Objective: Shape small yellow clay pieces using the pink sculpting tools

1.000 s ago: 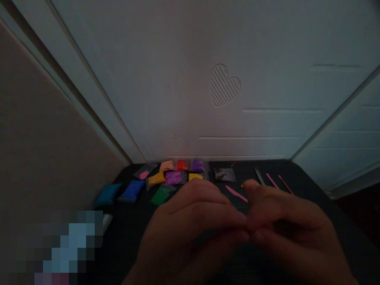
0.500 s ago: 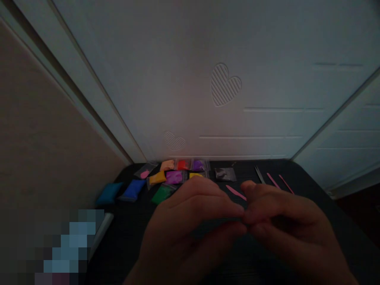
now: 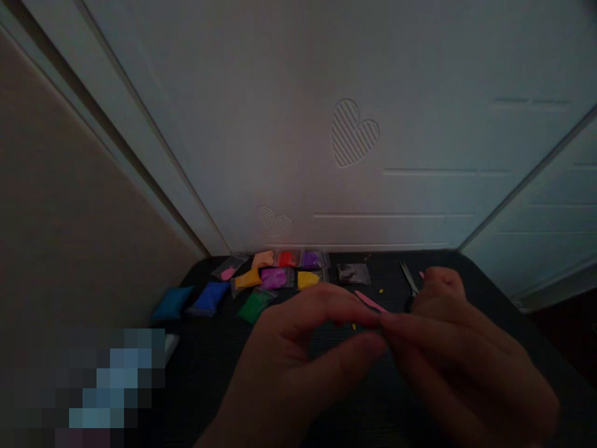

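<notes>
My left hand (image 3: pixel 298 367) is raised over the dark table, its thumb and index finger bent toward each other. At their tips it meets my right hand (image 3: pixel 471 367), whose fingers are pressed together. Whatever lies in the pinch is too small or too hidden to make out. Just beyond the fingertips is a pink plastic tool with a blade-like end (image 3: pixel 369 302). Two tiny yellow bits, one a yellow piece (image 3: pixel 381 290) and the other a yellow crumb (image 3: pixel 354 326), lie close by. Scissors (image 3: pixel 408 277) stick out from behind my right hand.
Small clear bags hold coloured clay-like stuff: a green bag (image 3: pixel 255 305), a blue bag (image 3: pixel 209 298), a teal bag (image 3: pixel 172 303), a yellow bag (image 3: pixel 308 280) and several more along the back. The dark table (image 3: pixel 196 367) meets a white panel (image 3: pixel 280 124) with embossed hearts.
My right hand has turned and its outer fingers have lifted, uncovering more of the scissors and hiding pink tools. My left fingers have shifted slightly, and yellow bits now show.
</notes>
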The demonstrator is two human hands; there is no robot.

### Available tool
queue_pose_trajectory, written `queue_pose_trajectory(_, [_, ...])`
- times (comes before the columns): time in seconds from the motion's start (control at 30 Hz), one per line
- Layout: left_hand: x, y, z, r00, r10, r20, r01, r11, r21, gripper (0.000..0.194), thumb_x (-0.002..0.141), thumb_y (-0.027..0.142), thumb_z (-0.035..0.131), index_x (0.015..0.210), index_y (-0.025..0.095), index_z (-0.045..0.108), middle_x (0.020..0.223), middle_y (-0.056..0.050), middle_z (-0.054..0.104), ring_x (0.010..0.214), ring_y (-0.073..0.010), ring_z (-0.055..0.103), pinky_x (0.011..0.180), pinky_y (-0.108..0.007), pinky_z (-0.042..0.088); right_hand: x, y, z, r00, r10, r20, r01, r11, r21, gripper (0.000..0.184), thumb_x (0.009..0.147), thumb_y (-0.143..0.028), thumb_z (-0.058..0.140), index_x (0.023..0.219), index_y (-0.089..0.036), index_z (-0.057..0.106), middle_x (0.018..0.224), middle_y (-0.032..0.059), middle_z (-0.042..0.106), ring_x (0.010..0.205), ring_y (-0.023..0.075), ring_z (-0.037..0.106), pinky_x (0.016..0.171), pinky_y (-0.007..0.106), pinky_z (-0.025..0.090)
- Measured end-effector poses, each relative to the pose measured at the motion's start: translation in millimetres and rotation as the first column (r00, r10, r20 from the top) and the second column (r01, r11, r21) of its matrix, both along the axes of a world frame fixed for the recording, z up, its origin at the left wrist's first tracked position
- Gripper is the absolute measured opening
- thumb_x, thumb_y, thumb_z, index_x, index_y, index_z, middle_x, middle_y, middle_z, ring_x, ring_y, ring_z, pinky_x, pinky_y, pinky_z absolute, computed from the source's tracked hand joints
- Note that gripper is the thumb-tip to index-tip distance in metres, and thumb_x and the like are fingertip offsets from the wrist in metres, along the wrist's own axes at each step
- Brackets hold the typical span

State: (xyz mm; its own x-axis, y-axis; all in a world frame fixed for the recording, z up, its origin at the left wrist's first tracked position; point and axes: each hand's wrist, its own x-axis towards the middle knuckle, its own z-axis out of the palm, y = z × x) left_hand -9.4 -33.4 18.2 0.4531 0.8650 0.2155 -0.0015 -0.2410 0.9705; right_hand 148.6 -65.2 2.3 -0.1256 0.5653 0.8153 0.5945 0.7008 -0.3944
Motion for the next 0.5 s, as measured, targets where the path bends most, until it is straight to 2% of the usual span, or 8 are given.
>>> queue_pose_trajectory(0.17, [1.8, 1.1, -2.8, 0.997, 0.003, 0.079, 0.002, 0.998, -0.058, 0.010, 0.071, 0.016, 0.062, 0.074, 0.025, 0.065, 0.079, 0.005, 0.063, 0.078, -0.0100, 0.056, 0.071, -0.018, 0.043, 1.9, 1.8, 2.5, 0.997, -0.041, 0.068, 0.041, 0.999, 0.007, 0.036, 0.066, -0.002, 0.058, 0.097, -0.021, 0.060, 0.056, -0.0044, 0.053, 0.051, 0.0095, 0.046, 0.069, 0.038, 0.036])
queue_pose_trajectory(0.33, [5.0, 1.0, -4.5, 0.991, 0.018, 0.135, -0.002, 0.994, -0.113, 0.011, 0.071, 0.014, 0.061, 0.073, 0.025, 0.065, 0.077, 0.005, 0.063, 0.076, -0.0084, 0.056, 0.070, -0.016, 0.042, 0.2, 2.2, 2.7, 1.000, 0.011, 0.001, -0.011, 1.000, 0.029, 0.032, 0.066, -0.002, 0.056, 0.093, -0.017, 0.062, 0.058, -0.0016, 0.055, 0.052, 0.0100, 0.047, 0.065, 0.037, 0.037])
queue_pose_trajectory(0.5, [5.5, 2.1, -5.8, 0.980, -0.011, 0.197, 0.032, 0.994, -0.108, 0.012, 0.071, 0.016, 0.062, 0.074, 0.026, 0.066, 0.078, 0.007, 0.063, 0.078, -0.0077, 0.055, 0.072, -0.015, 0.042, -0.9, 1.4, 2.5, 1.000, 0.021, 0.000, -0.021, 0.999, 0.029, 0.035, 0.063, -0.001, 0.056, 0.094, -0.016, 0.062, 0.058, -0.0004, 0.054, 0.053, 0.0107, 0.046, 0.064, 0.039, 0.036])
